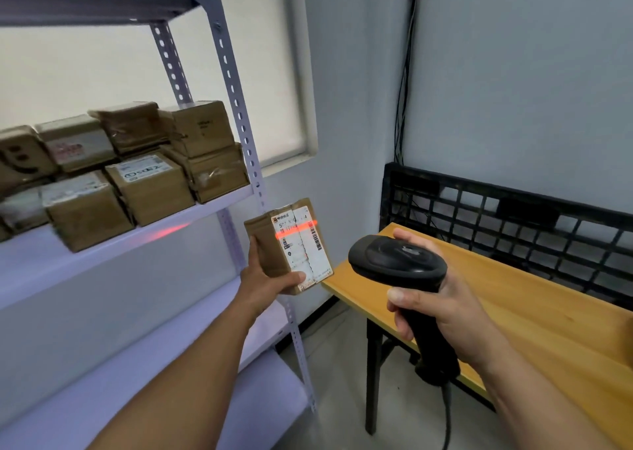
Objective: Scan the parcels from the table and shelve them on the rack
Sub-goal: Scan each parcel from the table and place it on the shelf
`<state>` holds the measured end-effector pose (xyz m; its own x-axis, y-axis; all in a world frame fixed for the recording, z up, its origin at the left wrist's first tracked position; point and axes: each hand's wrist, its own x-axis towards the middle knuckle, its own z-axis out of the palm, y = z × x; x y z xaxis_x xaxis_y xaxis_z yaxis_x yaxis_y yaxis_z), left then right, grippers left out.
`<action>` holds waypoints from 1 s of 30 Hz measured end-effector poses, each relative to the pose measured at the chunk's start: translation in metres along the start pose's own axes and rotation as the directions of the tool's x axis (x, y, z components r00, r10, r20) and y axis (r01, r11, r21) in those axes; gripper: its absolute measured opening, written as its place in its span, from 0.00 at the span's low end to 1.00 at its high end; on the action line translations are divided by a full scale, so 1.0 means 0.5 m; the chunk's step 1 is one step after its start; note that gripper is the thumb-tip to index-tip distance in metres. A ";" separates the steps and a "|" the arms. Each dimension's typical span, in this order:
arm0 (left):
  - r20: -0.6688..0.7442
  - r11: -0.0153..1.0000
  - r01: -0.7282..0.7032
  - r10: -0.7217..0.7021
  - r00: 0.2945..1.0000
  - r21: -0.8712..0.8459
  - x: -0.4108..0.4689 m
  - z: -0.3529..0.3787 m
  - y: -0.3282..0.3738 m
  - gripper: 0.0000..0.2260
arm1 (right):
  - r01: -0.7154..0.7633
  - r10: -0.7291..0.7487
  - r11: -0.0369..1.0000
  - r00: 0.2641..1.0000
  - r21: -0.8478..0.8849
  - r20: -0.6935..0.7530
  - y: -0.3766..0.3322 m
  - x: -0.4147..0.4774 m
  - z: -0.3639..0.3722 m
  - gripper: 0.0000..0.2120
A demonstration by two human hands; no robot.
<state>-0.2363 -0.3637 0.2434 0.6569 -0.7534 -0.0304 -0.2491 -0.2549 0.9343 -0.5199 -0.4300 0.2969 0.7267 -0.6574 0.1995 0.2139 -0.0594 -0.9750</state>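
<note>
Your left fingers (291, 277) grip the parcel (274, 244) upright under the red beam (296, 229); the rack shelf (102, 257) lies up-left, nearest that hand; right fingers (397, 297) clasp the scanner (397, 257)

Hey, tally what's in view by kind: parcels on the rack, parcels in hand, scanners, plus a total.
Brown cardboard parcels on the white metal rack: 8 in view
Brown labelled cardboard parcel in the left hand: 1
Black handheld barcode scanner in the right hand: 1
Total: 10
</note>
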 end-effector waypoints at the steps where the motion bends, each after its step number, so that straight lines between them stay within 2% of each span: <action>1: -0.014 1.000 0.001 -0.001 1.000 -0.003 -0.004 -0.001 0.000 0.53 | 0.000 0.000 1.000 1.000 0.011 0.005 -0.001 0.000 -0.002 0.40; 9: -0.041 1.000 0.024 -0.024 0.999 0.000 -0.029 0.008 0.014 0.57 | 0.012 -0.012 1.000 1.000 0.015 0.019 -0.006 0.008 -0.020 0.41; 14: -0.054 1.000 -0.012 0.012 0.998 -0.002 -0.045 -0.001 0.031 0.60 | 0.023 -0.024 0.999 1.000 0.029 0.019 -0.020 0.027 -0.019 0.49; 16: -0.062 1.000 -0.016 0.014 0.998 -0.020 -0.052 -0.017 0.044 0.61 | 0.043 -0.044 0.998 0.999 0.037 0.019 -0.031 0.038 -0.010 0.49; 18: -0.077 0.998 -0.026 0.022 0.997 -0.048 -0.062 -0.039 0.065 0.56 | 0.061 -0.063 0.996 0.997 0.064 0.034 -0.041 0.053 0.003 0.48; 22: -0.132 0.986 -0.105 0.088 0.987 -0.130 -0.074 -0.099 0.115 0.40 | 0.079 -0.092 0.989 0.990 0.128 0.102 -0.051 0.092 0.039 0.49; 26: -0.237 0.960 -0.194 0.145 0.961 -0.200 -0.085 -0.182 0.180 0.33 | 0.099 -0.114 0.989 0.984 0.112 0.138 -0.051 0.133 0.085 0.46; 30: -0.332 0.950 -0.208 0.123 0.935 -0.234 -0.080 -0.271 0.213 0.31 | 0.104 -0.117 0.991 0.981 0.089 0.153 -0.048 0.166 0.132 0.43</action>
<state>-0.1924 -0.2786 0.3925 0.8199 -0.5349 0.2041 -0.2062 0.0566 0.9769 -0.4216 -0.4338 0.3431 0.7878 -0.5234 0.3246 0.3456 -0.0604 -0.9364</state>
